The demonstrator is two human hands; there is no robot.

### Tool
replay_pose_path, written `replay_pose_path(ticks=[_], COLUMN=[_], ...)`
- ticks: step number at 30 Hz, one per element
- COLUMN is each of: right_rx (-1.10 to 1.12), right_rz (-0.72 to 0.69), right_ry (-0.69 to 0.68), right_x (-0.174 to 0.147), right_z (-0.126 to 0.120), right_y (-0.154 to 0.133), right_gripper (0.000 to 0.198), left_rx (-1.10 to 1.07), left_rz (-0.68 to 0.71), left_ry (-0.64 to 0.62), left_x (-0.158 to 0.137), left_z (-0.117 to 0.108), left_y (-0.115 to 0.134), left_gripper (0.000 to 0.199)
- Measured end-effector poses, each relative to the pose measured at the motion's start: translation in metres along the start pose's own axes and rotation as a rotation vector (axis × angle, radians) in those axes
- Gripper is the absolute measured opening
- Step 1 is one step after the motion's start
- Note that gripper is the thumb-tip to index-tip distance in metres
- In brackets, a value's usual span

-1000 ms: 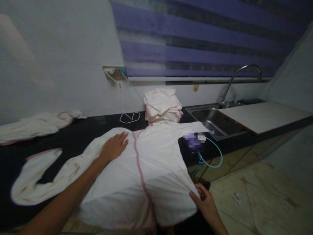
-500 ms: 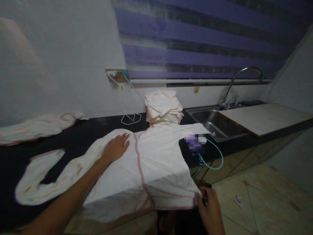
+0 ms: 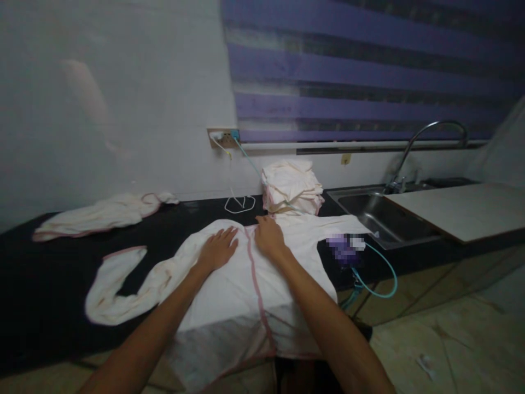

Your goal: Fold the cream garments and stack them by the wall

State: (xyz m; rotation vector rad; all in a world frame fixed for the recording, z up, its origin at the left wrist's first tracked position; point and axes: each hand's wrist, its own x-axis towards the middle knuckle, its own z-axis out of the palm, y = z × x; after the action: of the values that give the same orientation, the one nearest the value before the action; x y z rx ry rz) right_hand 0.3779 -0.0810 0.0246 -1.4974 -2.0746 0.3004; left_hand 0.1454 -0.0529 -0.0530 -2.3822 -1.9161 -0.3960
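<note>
A white long-sleeved garment with pink piping down its middle is spread on the black counter. Its lower part hangs over the front edge. One sleeve curls out to the left, and the other reaches right toward the sink. My left hand lies flat on the upper left part, fingers spread. On the other side of the piping, my right hand rests palm down near the neckline, its fingertips pointing away and partly hidden from me. Just behind it stands a stack of folded cream garments.
Another white garment lies bunched by the wall at left. To the right are a steel sink with a curved tap and a white board. A teal cable loops off the counter's edge beside a blurred purple item.
My right hand has let go of the garment's lower right corner and moved up to the neckline. My left hand stays flat on the cloth. The view has shifted left.
</note>
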Motion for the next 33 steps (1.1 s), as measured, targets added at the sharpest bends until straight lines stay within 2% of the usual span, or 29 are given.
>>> replay_pose_path(ticks=[4, 7, 12, 16, 21, 24, 28, 30, 33], right_rx=[-0.156, -0.165, -0.114, -0.072, -0.072, -0.074, -0.08, -0.085, -0.088], right_rz=[0.103, 0.118, 0.068, 0.134, 0.167, 0.177, 0.203, 0.183, 0.126], right_ry=[-0.056, -0.052, -0.013, 0.038, 0.081, 0.094, 0.068, 0.045, 0.033], right_x=[0.014, 0.012, 0.017, 0.019, 0.018, 0.018, 0.017, 0.017, 0.017], right_z=[0.037, 0.048, 0.038, 0.032, 0.032, 0.031, 0.028, 0.028, 0.031], right_y=[0.027, 0.034, 0.037, 0.042, 0.044, 0.043, 0.041, 0.042, 0.044], right_gripper=[0.053, 0.056, 0.043, 0.046, 0.04, 0.038, 0.035, 0.034, 0.033], left_rx=[-0.03, -0.079, -0.177, -0.183, -0.109, -0.069, -0.133, -0.141, -0.241], left_rz=[-0.005, 0.015, 0.062, 0.015, -0.08, -0.236, -0.412, -0.4, -0.25], left_ry=[0.023, 0.064, 0.203, 0.314, 0.328, 0.192, -0.081, -0.165, -0.251], left_x=[-0.001, -0.002, -0.006, -0.01, -0.038, -0.067, -0.097, -0.104, -0.111], left_z=[-0.001, -0.005, -0.019, -0.03, -0.055, -0.078, -0.104, -0.11, -0.115], left_y=[0.0, 0.001, 0.007, 0.014, 0.009, -0.015, -0.074, -0.105, -0.138], left_gripper=[0.06, 0.057, 0.049, 0.044, 0.037, 0.049, 0.07, 0.073, 0.058])
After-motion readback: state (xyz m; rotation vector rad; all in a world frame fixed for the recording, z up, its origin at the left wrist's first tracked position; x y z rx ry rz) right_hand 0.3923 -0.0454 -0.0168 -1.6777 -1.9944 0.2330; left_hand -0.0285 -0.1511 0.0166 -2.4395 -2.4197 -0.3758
